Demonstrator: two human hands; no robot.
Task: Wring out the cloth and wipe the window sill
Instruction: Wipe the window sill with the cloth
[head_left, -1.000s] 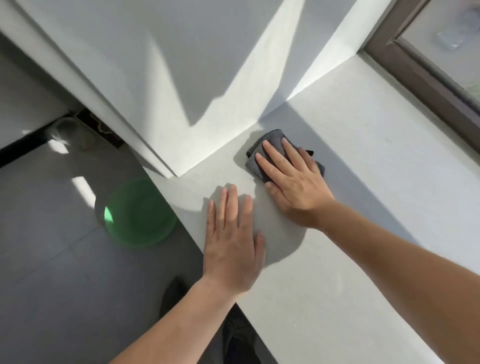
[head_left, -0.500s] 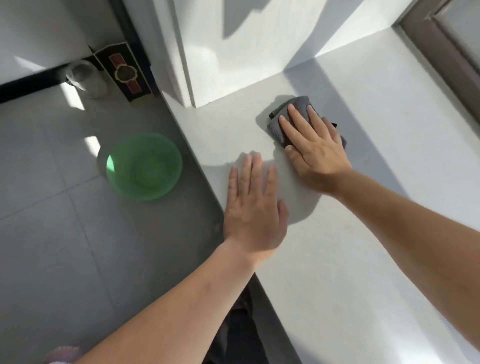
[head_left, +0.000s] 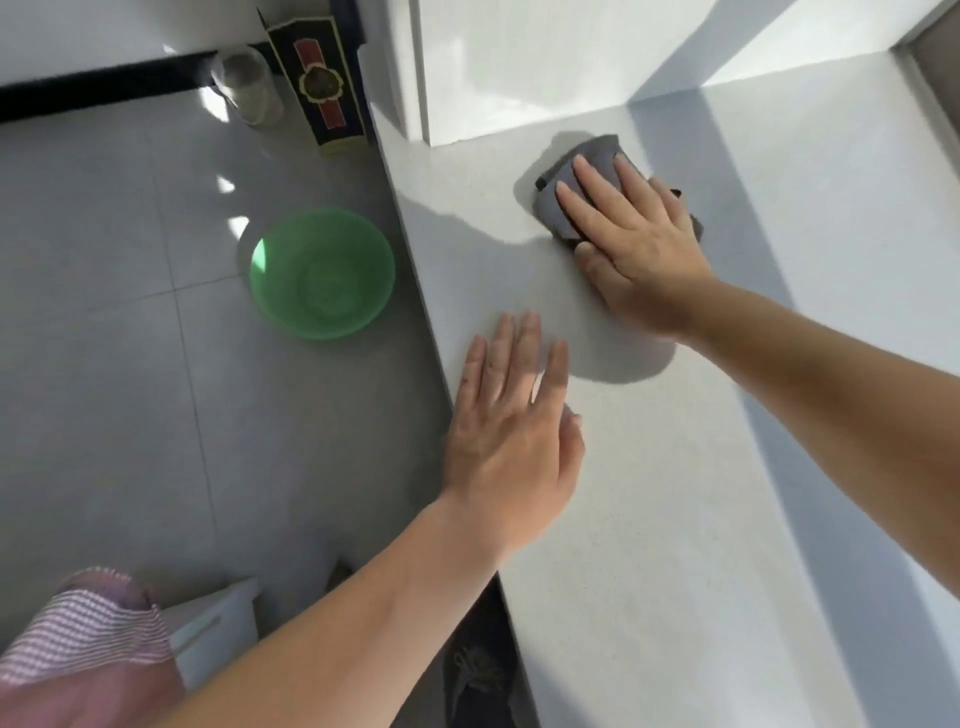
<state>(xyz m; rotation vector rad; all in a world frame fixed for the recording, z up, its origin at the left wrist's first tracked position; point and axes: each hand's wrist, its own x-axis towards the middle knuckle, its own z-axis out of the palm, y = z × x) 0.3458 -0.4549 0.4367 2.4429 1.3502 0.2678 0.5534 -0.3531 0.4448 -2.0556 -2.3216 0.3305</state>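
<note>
I see the grey cloth (head_left: 597, 150) bunched on the white window sill (head_left: 675, 519), upper centre-right of the frame, just beside the base of the white wall corner (head_left: 519, 62). My right hand (head_left: 639, 244) lies flat on top of it, fingers straight and slightly spread, pressing rather than gripping. My left hand (head_left: 511, 436) rests palm-down on the sill near its front edge at mid-frame, fingers straight and holding nothing. On the grey floor at left sits a green basin (head_left: 322, 273); a glass jar (head_left: 247, 85) and a dark box (head_left: 319, 83) stand at upper left.
</note>
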